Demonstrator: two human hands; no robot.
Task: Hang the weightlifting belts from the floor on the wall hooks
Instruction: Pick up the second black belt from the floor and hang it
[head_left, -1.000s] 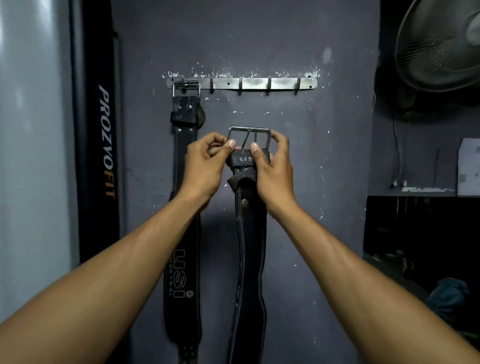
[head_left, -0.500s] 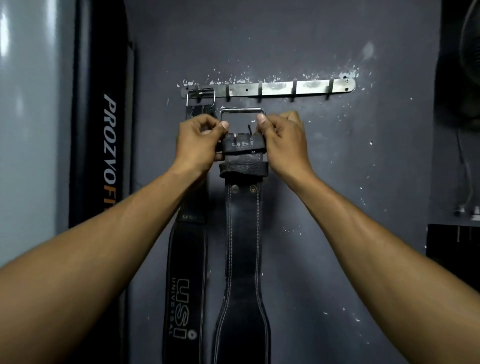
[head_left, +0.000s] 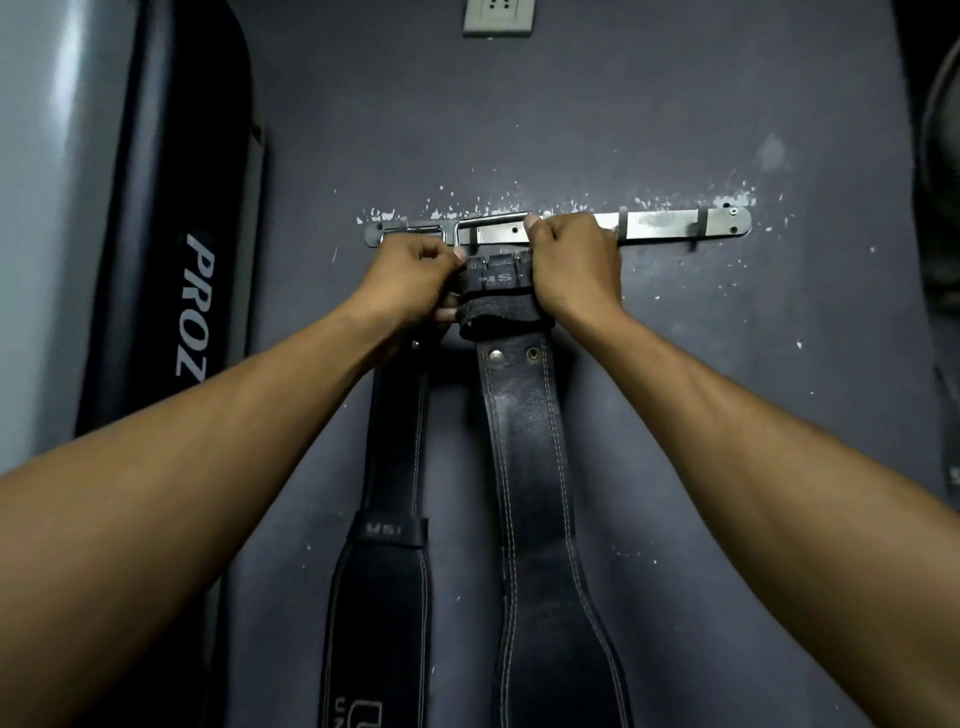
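against the dark wall, at rack height:
belt in hand: a black leather weightlifting belt (head_left: 524, 415) with white stitching hangs straight down the wall; its steel buckle (head_left: 491, 226) is raised onto the metal hook rack (head_left: 670, 228), the buckle frame overlapping the bar near the second hook from the left. whether it is seated on the hook cannot be told.
left hand: the left hand (head_left: 410, 280) has its fingers curled, pinching the left edge of the belt's folded top just under the buckle.
right hand: the right hand (head_left: 576, 265) grips the right side of the same folded top, fingers wrapped, thumb tip up against the buckle frame.
hung belt: a second black belt (head_left: 389, 519) with "usi" lettering hangs just to the left, its buckle at the rack's left end, partly hidden behind the left hand; the two belts run side by side, close at the top.
rack: a horizontal steel strip screwed to the wall, with bare hooks to the right of the hands and chipped paint along its upper edge.
surroundings: a wall socket (head_left: 497, 18) sits above; a tall black pad (head_left: 171, 260) printed "proz…" stands at the left.
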